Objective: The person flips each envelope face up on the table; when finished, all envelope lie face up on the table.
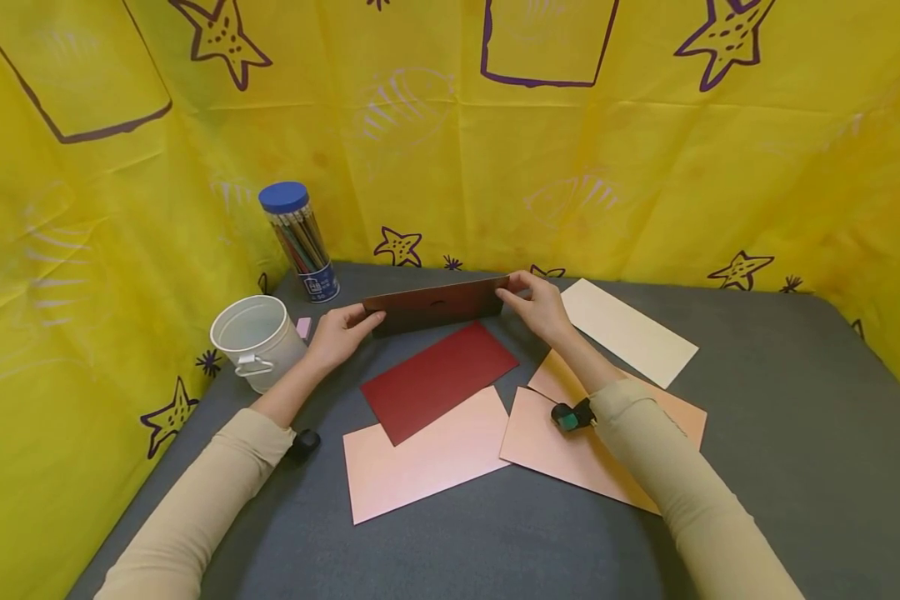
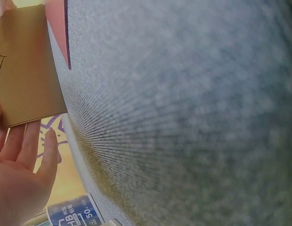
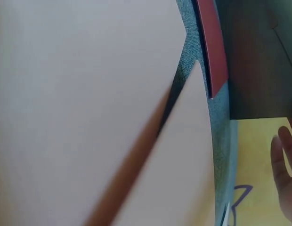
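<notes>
A brown envelope (image 1: 435, 310) is held on its long edge, close over the table, with a small curved notch and a seam on its face. My left hand (image 1: 339, 335) pinches its left end, the thumb on the near side and the fingers behind. At the opposite end my right hand (image 1: 540, 307) grips the upper corner between thumb and fingers. Just in front lies a dark red envelope (image 1: 440, 381), overlapping a pink one (image 1: 423, 467). The left wrist view shows the brown face (image 2: 30, 75) and the left hand's spread fingers (image 2: 27, 146).
Two more peach-pink envelopes (image 1: 543, 446) overlap under my right forearm, and a cream one (image 1: 630, 333) lies behind. On the left stand a white bucket (image 1: 258, 333) and a blue-lidded tub of pencils (image 1: 300, 242), with a small pink block (image 1: 303, 327) nearby. Yellow cloth (image 1: 457, 167) hangs around the table.
</notes>
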Demonstrator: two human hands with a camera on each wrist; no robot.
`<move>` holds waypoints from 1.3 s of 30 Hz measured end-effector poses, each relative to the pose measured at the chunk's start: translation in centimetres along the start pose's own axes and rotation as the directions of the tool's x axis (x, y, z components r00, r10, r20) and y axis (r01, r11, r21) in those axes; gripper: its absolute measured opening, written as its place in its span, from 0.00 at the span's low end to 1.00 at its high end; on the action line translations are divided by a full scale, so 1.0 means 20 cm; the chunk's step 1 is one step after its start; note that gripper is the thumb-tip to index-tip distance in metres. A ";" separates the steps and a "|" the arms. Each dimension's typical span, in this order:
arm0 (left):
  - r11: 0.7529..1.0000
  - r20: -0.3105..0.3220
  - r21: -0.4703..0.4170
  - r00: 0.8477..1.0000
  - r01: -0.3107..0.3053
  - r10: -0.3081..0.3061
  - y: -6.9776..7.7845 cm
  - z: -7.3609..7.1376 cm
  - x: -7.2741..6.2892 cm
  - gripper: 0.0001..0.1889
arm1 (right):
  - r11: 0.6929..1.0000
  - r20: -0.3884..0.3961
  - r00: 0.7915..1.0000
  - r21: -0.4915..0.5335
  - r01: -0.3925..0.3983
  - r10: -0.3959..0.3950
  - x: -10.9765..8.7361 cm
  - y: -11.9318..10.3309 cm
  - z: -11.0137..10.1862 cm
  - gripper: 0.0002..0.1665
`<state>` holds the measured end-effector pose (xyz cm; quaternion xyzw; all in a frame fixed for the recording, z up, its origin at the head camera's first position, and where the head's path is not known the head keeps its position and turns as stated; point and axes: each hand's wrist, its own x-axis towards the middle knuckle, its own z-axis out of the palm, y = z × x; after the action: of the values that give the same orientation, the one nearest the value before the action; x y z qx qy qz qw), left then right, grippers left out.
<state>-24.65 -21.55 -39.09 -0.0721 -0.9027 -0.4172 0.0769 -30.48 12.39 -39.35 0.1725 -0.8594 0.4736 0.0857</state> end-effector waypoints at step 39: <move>0.988 0.065 0.078 0.988 0.137 -0.142 -0.03 0.00 0.06 0.23 | 0.977 0.146 0.967 -0.067 -0.202 0.210 0.04 0.05 0.06 0.17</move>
<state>-25.88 -21.86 -39.39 -0.0205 -0.9223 -0.3856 0.0182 -31.61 11.66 -40.63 0.1155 -0.8887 0.4430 -0.0253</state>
